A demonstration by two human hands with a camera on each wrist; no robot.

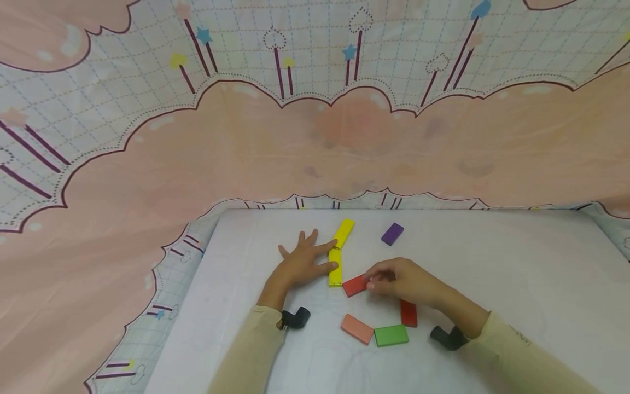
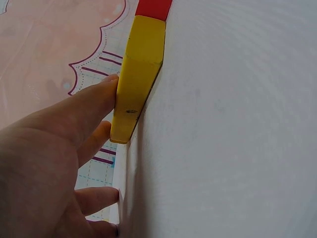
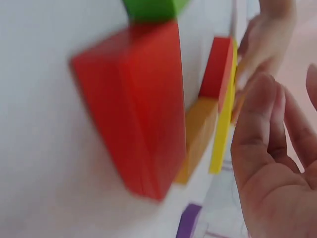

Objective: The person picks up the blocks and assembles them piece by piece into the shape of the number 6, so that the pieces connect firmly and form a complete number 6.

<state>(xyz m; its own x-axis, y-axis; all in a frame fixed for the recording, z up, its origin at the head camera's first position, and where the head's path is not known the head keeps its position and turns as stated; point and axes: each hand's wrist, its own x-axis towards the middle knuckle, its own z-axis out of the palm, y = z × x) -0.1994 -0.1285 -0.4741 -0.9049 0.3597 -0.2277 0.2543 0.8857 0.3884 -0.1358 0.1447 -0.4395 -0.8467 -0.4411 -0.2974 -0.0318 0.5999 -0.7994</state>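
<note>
My left hand (image 1: 300, 265) lies with fingers spread beside two yellow blocks, one fingertip at the far yellow block (image 1: 346, 232) and the thumb on the near yellow block (image 1: 335, 275). In the left wrist view, fingertips meet the side of a yellow block (image 2: 136, 74). Over the end of a red block (image 1: 355, 285) hovers my right hand (image 1: 410, 282), fingers loosely bent. Beneath it is an orange block (image 3: 199, 136), covered by the hand in the head view. The right wrist view shows nothing between its fingers.
Close below the right hand lies a second red block (image 1: 408, 314), meeting a green block (image 1: 391, 335). A salmon block (image 1: 357, 329) touches the green one's left end. Apart, toward the back, sits a purple block (image 1: 392, 234). The white table (image 1: 531, 262) ends before a patterned cloth.
</note>
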